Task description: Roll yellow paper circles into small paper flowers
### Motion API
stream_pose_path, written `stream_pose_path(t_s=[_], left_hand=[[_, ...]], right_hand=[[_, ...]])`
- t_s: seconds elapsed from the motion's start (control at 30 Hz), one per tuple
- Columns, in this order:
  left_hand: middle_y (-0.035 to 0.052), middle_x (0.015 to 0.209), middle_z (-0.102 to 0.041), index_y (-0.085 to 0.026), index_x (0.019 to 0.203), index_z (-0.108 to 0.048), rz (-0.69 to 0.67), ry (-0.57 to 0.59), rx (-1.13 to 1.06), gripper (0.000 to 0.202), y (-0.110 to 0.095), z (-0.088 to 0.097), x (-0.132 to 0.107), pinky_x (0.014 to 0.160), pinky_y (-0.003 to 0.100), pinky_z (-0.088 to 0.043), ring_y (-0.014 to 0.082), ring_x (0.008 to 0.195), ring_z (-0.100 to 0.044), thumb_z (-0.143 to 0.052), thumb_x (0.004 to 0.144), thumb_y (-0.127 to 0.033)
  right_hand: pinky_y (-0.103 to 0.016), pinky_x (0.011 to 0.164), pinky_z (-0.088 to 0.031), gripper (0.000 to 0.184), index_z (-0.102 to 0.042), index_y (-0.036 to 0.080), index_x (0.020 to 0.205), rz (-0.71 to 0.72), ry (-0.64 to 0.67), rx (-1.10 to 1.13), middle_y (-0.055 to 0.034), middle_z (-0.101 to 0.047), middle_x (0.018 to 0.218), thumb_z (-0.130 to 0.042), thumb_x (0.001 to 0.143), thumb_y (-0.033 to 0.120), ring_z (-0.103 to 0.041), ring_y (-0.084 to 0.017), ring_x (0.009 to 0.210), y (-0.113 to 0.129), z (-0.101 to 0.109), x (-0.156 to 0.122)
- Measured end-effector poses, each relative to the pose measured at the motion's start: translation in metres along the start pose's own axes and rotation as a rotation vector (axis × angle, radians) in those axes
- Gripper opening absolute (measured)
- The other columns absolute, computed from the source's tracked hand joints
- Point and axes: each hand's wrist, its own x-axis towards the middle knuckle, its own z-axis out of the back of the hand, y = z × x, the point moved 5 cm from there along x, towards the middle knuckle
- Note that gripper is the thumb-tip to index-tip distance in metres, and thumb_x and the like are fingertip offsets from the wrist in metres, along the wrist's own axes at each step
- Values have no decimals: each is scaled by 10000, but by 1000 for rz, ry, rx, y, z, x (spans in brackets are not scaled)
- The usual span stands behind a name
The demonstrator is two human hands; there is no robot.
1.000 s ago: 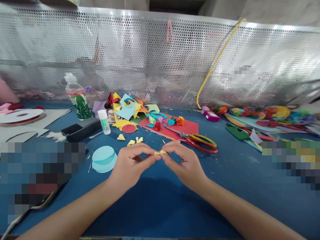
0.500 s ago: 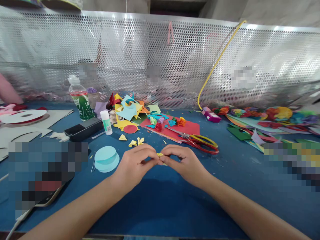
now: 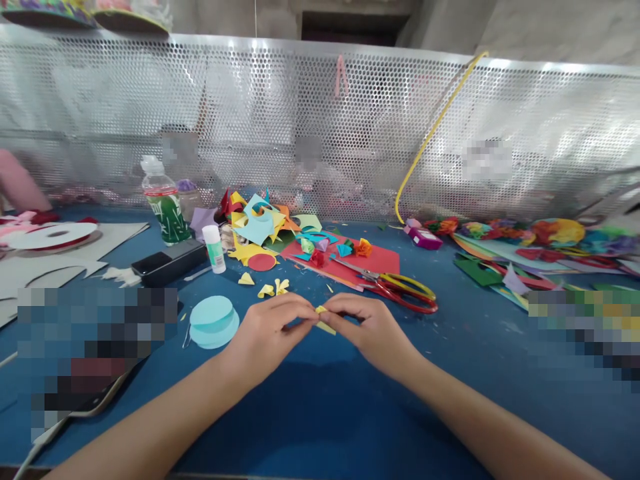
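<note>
Between my fingertips is a small piece of yellow paper [image 3: 327,327], part of it hanging below the pinch. My left hand [image 3: 273,330] grips its left side with thumb and fingers. From the other side my right hand [image 3: 369,325] pinches the same piece, fingers closed. How the paper is folded is mostly hidden by the fingers. Just beyond my left hand lie several small folded yellow paper pieces [image 3: 281,287]. Pale blue paper circles [image 3: 215,321] rest left of that hand. Past my right hand are red-and-yellow-handled scissors [image 3: 403,290], partly over red paper [image 3: 385,261].
A glue stick [image 3: 215,249] stands near a black case [image 3: 170,261] and a green-labelled bottle [image 3: 167,212]. Colourful paper scraps [image 3: 257,220] are heaped behind. A phone [image 3: 100,400] lies left; paper flowers [image 3: 555,233] sit right. A perforated metal panel [image 3: 350,133] borders the table.
The view has tilted up slightly. More of the yellow paper shows below my fingertips now. Both hands keep their pinch in nearly the same place.
</note>
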Motion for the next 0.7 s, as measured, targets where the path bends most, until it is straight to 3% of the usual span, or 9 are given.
stream_pose_path(t_s=[0.4,0.7], left_hand=[[23,757,-622,-185,731,-571,187,82,-15,49,6,-5,-3,499,168,-451,119,697,-590,-552,768,-210],[2,749,-600,-186,752,-542,356,91,-169,34,12,-8,-2,506,167,-460,115,694,-581,-554,723,-175]], right_hand=[[-249,644,-470,140,-682,191,761,-7,87,32,-24,-636,747,-566,788,266,-589,-135,701,-1,-3,2],[-272,681,-469,140,-636,206,788,174,39,-113,-22,-611,782,-507,832,238,-575,-136,729,7,-2,-1]])
